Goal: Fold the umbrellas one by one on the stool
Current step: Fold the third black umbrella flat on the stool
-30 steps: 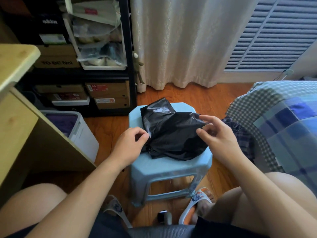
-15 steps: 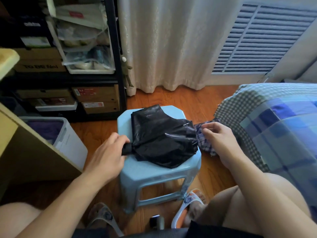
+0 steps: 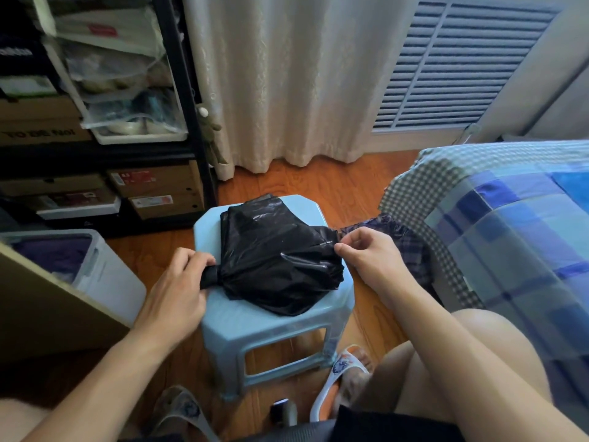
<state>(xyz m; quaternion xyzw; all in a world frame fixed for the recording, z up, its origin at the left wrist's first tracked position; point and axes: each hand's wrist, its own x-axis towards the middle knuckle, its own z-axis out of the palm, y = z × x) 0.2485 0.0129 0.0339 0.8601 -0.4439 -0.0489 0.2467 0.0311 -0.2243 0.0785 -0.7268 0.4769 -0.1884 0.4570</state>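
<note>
A collapsed black umbrella (image 3: 277,256) lies across the light blue plastic stool (image 3: 271,323), its loose canopy bunched and spread over the seat. My left hand (image 3: 178,288) grips the umbrella's black handle end at the stool's left edge. At the right edge my right hand (image 3: 366,260) pinches the canopy near a metal rib tip. A second, dark plaid umbrella (image 3: 401,240) lies on the floor just right of the stool, partly hidden behind my right hand.
A bed with a blue checked cover (image 3: 510,224) fills the right side. A black shelf with shoe boxes (image 3: 153,183) stands at the back left, a white bin (image 3: 95,269) and a wooden desk side (image 3: 47,311) at the left. Slippered feet (image 3: 344,374) rest under the stool.
My left hand slid from the canopy's left edge down onto the handle. My right hand shifted to the right rim of the canopy and now pinches it near a rib tip.
</note>
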